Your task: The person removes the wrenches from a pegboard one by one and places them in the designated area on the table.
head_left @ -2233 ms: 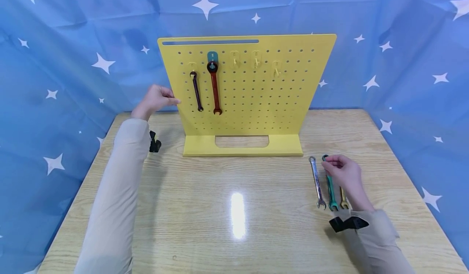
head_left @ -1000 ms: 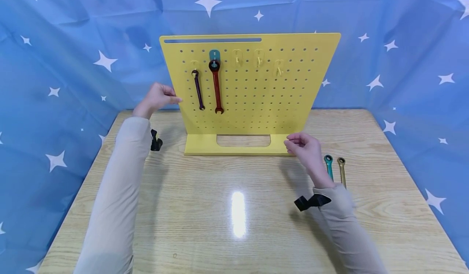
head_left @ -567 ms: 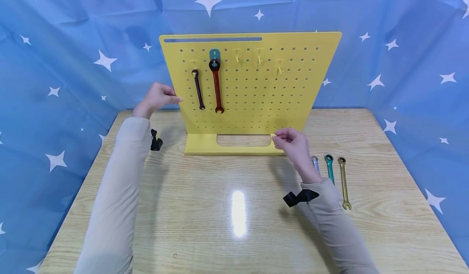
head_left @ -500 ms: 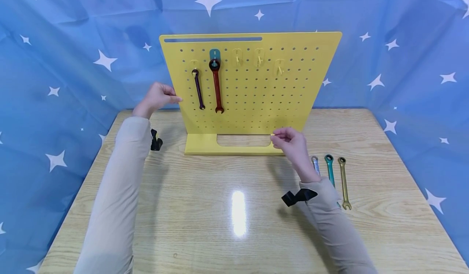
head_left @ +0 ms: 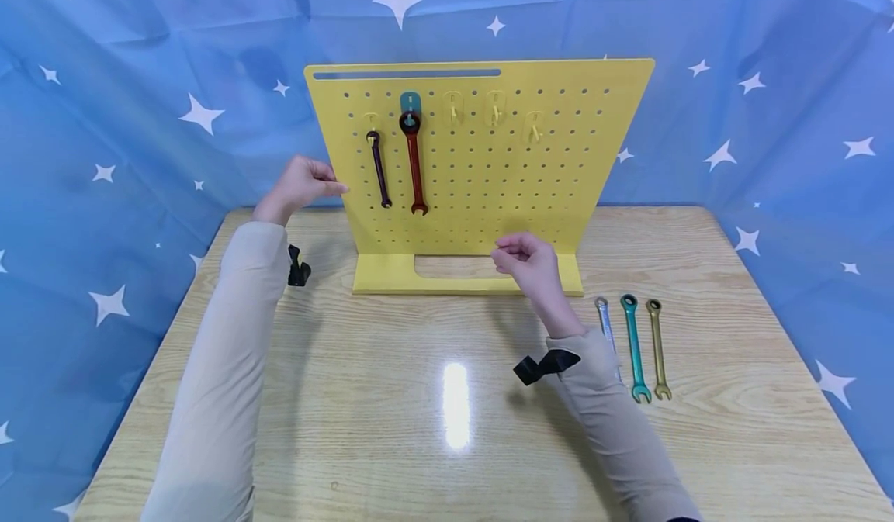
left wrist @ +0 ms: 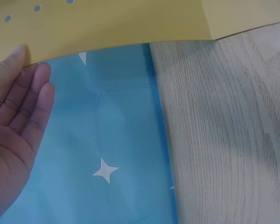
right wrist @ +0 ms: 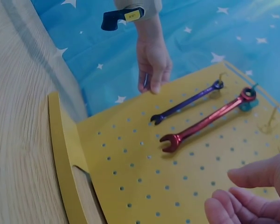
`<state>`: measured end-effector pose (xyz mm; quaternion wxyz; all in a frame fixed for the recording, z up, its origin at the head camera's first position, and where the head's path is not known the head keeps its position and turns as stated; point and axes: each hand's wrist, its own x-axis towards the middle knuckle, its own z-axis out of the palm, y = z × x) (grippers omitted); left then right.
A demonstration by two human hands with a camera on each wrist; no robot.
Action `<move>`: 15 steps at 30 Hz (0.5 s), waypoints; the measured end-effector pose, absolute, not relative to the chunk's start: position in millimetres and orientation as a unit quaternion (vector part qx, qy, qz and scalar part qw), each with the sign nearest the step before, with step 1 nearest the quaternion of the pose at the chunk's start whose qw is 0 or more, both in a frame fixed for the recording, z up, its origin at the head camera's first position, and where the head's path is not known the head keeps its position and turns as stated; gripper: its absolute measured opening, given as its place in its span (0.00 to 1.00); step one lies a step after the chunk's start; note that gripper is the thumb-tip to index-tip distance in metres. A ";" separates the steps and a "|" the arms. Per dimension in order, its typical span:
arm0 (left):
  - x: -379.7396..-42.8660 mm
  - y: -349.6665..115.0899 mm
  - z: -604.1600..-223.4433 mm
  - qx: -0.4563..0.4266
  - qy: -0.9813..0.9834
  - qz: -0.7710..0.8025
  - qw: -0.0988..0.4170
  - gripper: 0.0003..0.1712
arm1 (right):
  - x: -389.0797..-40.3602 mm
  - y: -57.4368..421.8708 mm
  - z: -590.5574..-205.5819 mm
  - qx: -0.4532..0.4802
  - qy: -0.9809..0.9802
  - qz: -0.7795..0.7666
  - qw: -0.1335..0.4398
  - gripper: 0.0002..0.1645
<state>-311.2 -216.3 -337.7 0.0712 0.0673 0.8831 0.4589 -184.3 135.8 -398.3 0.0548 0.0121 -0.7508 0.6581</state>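
Observation:
A yellow pegboard stands upright at the back of the table. My left hand pinches its left edge, with the thumb on the front face and the fingers behind the edge in the left wrist view. My right hand is in front of the board's lower part, loosely curled and holding nothing. A purple wrench hangs on a yellow hook, and a larger red wrench hangs beside it on a teal hook. Three yellow hooks to their right, one of them this hook, carry nothing.
On the table's right side lie a silver wrench, a green wrench and a gold wrench, side by side. A blue star-patterned cloth surrounds the wooden table.
My right hand has left the green wrench and moved left, empty, to the front of the pegboard. The left hand keeps its hold on the edge, and the wrenches have stayed put.

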 end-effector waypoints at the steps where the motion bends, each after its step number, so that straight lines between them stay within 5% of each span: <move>1: -311.3 -216.3 -337.7 0.067 0.883 0.459 0.072 0.13 | -185.3 133.7 -398.3 0.012 -0.749 0.661 0.053 0.13; 15: -312.0 -216.0 -337.1 0.064 0.879 0.466 0.077 0.11 | -195.8 105.0 -392.9 0.027 -0.756 0.652 0.052 0.13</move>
